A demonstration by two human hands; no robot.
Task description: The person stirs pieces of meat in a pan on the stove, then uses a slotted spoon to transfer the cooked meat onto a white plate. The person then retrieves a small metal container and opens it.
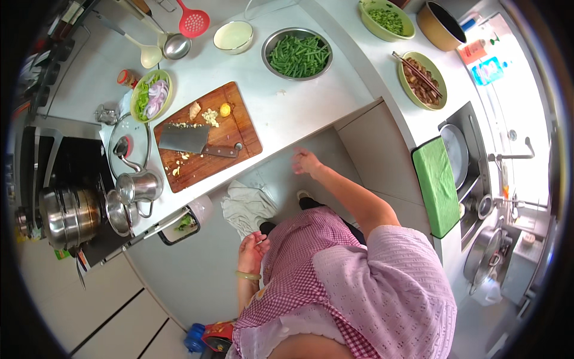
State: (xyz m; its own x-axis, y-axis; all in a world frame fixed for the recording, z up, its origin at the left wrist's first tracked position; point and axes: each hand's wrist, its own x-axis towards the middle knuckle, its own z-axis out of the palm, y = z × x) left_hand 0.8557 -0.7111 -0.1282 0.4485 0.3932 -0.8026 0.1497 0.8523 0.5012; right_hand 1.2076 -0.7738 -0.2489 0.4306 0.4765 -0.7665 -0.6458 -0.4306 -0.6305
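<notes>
On the white counter (287,119), a cleaver (184,139) lies ahead-left of both loosely curled hands (306,161) (250,253), right empty, left's hold unclear

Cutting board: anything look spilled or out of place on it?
Slightly: pale chopped bits lie below the cleaver, away from the main pile above its handle, so they look stray. Nothing on the cutting board looks damaged.

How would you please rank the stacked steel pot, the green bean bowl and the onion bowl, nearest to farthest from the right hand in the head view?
From the right hand:
1. Green bean bowl: ahead, on the counter.
2. Onion bowl: left, past the cutting board.
3. Stacked steel pot: far left.
</notes>
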